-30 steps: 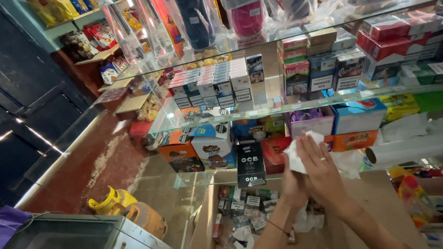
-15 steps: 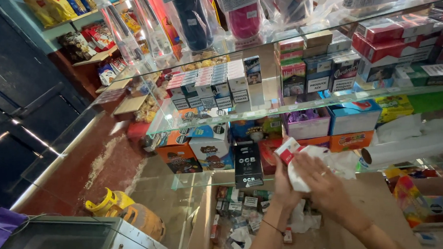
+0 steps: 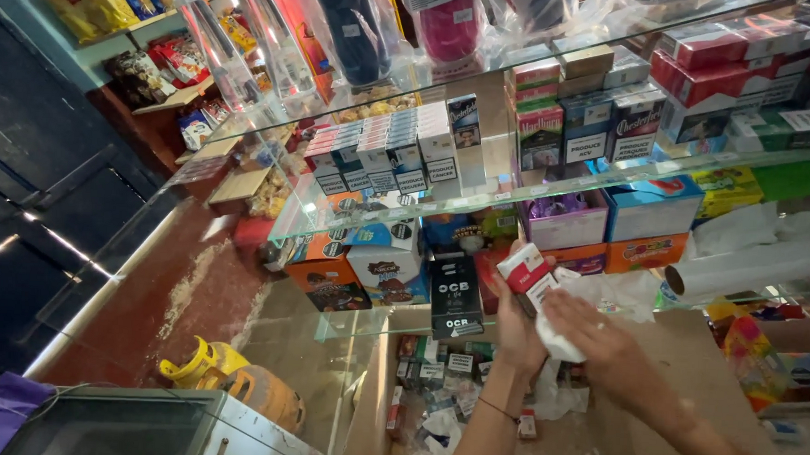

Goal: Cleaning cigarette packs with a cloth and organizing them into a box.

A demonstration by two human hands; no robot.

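Both hands lowered since earlier frame. Left hand (image 3: 515, 326) grips one red-white pack (image 3: 527, 275); right hand (image 3: 590, 337) presses white cloth (image 3: 558, 340) on it. Glass shelf edge (image 3: 375, 321) adjacent left; one black box (image 3: 456, 298) touching.

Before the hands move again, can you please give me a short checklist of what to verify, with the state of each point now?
1. Left hand grips the small red and white pack: ok, fingers wrap it from below.
2. Right hand presses the white cloth on the pack: ok, palm lies over it.
3. Pack is shut: cannot tell, the hands cover much of it.
4. Black box beside the left hand stands upright: ok, but it is close to the knuckles.
5. Glass shelf above the hands: ok, a gap shows.
6. Clear roll at right: ok, apart from both hands.
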